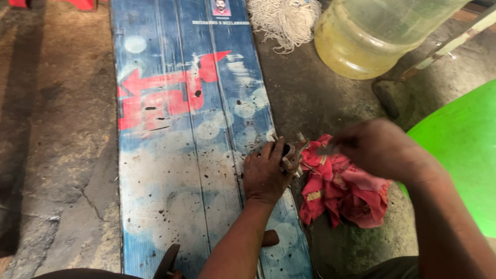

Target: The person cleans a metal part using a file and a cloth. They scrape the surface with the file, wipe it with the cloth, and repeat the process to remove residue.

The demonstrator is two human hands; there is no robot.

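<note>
Blurred right hand (374,147) hides part of red rag (343,188).

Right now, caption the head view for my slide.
Left hand steadies a small metal part on a blue board; right hand over red rag.

Blurred right hand (374,147); metal part (290,157) half-hidden under left hand (266,175).

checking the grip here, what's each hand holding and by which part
Left hand clasps a small rusty metal part around its body; right hand is blurred, its hold cannot be told.
</note>
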